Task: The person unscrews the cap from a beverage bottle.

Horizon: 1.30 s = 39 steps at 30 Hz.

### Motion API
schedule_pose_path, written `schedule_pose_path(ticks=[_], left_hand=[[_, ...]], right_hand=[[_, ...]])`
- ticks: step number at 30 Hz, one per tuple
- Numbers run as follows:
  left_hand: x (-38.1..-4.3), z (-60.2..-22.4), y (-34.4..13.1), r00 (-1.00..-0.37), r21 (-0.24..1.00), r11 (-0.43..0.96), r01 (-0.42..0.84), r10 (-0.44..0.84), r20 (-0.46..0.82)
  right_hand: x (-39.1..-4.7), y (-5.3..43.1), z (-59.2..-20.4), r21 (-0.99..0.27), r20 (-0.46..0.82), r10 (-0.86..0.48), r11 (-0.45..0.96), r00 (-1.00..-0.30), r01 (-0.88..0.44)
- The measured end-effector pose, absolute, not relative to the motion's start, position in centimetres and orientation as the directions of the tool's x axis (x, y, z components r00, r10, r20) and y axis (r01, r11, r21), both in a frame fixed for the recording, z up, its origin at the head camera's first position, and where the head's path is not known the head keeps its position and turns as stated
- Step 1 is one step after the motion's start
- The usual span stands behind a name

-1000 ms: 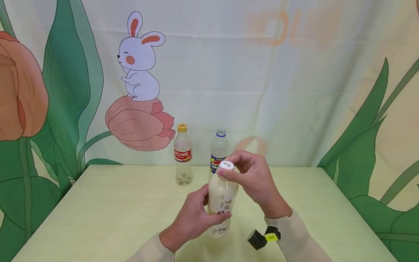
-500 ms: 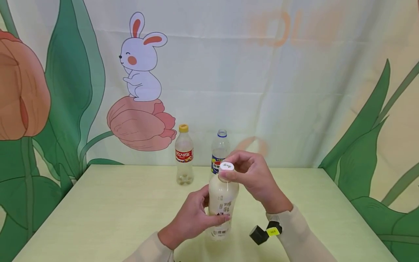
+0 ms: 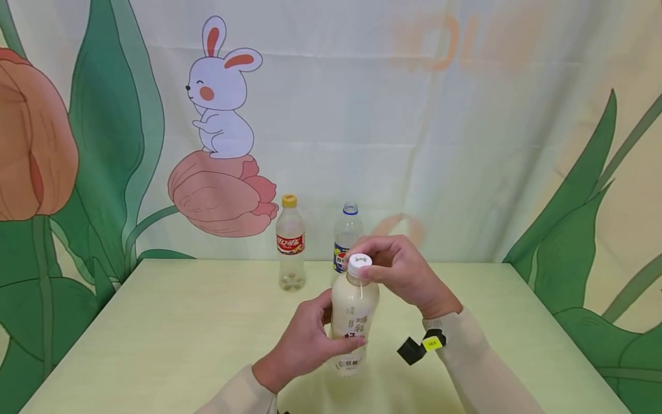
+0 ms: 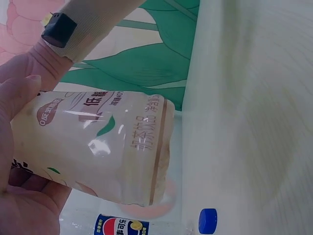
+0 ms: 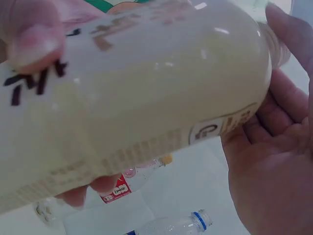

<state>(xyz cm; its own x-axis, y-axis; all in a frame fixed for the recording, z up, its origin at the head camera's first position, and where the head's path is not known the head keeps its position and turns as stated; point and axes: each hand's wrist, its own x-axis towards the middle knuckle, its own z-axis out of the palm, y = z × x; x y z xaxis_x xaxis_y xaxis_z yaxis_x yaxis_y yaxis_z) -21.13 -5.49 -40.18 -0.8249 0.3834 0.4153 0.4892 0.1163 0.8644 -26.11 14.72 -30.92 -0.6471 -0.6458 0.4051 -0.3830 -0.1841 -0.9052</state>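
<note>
My left hand (image 3: 312, 339) grips a cream-coloured milk tea bottle (image 3: 354, 302) round its lower body, the thumb lying across the front. The bottle stands nearly upright in the head view, and its base (image 4: 164, 152) shows beyond the hand in the left wrist view. At the top, my right hand (image 3: 400, 273) pinches the white cap (image 3: 360, 264) between thumb and fingers, with the thumb at the cap's right side. Part of the bottle's neck (image 5: 275, 46) shows beside the right hand's fingers in the right wrist view.
Behind stand a clear cola bottle (image 3: 291, 244) with a yellow cap and a capless bottle with a blue label (image 3: 339, 259), partly hidden by the right hand. A blue cap (image 4: 208, 221) lies on the pale table (image 3: 181, 322). A printed curtain (image 3: 331, 115) hangs at the back.
My right thumb has slid from the front of the white cap to its right side, showing more of the cap. The left hand keeps its grip, and the bottle has hardly moved.
</note>
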Motion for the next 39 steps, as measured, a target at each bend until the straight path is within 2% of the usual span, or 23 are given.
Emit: schedule_pose_path(ticks=[5,13,19,27,39], left_hand=[[-21.3,-40.2,-5.6,-0.828,0.856,0.124,0.501,0.356,0.433],[-21.4,-39.9,-5.5,-0.841,0.866,0.126,0.484,0.340,0.421],[-21.4,-39.8,-5.4,-0.848,0.870,0.138,0.473,0.340,0.407],[-21.4,-39.9,-5.4,-0.846,0.872,0.129,0.472,0.345,0.407],[-21.3,-40.0,-5.4,-0.830,0.860,0.117,0.497,0.353,0.432]], right_hand=[[-25.3,14.2,-30.8,-0.889,0.431,-0.560,-0.131,-0.708,-0.438],[-23.2,13.0,-30.5,-0.867,0.467,-0.277,0.043,-0.840,-0.496],[-22.1,12.3,-30.3,-0.866,0.471,-0.153,0.105,-0.869,-0.488],[-21.6,12.2,-30.1,-0.866,0.474,-0.122,0.112,-0.872,-0.487],[-22.0,12.8,-30.0,-0.882,0.447,-0.212,0.061,-0.869,-0.468]])
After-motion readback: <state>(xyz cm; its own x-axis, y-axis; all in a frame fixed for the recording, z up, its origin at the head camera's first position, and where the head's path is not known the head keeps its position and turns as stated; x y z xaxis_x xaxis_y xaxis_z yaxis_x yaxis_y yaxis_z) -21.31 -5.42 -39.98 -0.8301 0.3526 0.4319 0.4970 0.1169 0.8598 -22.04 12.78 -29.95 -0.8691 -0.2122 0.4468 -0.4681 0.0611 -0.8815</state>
